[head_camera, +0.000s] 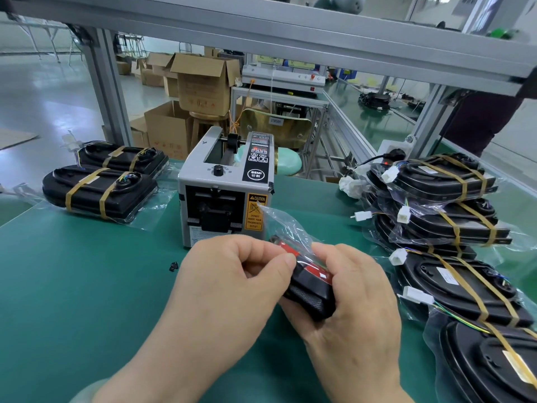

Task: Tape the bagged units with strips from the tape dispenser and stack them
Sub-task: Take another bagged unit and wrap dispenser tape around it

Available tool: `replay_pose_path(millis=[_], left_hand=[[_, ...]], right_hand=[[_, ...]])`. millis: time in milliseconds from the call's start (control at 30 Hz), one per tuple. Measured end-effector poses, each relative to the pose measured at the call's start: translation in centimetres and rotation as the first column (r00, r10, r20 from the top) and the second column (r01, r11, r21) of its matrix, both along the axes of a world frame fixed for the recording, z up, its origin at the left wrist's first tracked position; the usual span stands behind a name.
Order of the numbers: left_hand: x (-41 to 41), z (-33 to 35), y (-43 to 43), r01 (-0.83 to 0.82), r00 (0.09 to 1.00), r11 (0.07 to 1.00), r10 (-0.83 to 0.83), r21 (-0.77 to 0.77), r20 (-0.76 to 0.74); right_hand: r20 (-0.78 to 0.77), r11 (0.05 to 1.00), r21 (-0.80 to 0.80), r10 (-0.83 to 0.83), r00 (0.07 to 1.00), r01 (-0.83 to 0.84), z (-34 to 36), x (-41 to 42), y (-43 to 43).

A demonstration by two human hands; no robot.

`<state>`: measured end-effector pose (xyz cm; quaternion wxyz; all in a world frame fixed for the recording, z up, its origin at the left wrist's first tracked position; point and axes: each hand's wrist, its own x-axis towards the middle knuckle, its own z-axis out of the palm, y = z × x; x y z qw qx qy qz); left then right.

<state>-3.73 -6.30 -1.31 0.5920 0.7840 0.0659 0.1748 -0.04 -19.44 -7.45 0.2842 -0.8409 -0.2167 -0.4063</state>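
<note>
Black bagged unit gripped by left hand, right hand.

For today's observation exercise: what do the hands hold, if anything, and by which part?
A bagged black unit: left hand pinches its upper edge, right hand grips its lower body.

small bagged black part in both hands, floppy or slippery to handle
The black part looks like rigid moulded plastic, so probably stiff and light. Its clear bag stands loose and crinkled beyond it, so likely floppy there. The glossy film may slip; the left hand pinches it, the right hand wraps the part.
</note>
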Motion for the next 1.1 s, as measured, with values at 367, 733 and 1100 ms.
replay_pose_path(millis=[367, 733, 1100], left_hand=[[0.1, 0.1, 2.0, 0.231, 0.969, 0.972, -0.226, 0.040, -0.099], [1.2, 0.0, 2.5, 0.240, 0.948, 0.966, -0.213, 0.092, -0.236], [1.0, 0.6, 2.0, 0.197, 0.966, 0.967, -0.164, 0.159, -0.200]], right_hand=[[0.015, 1.000, 0.000, -0.008, 1.000, 0.008, 0.1, 0.0, 0.1], [0.018, 1.000, -0.010, -0.012, 1.000, 0.012, 0.2, -0.1, 0.3], [0.004, 1.000, -0.012, -0.002, 1.000, 0.002, 0.4, -0.2, 0.2]])
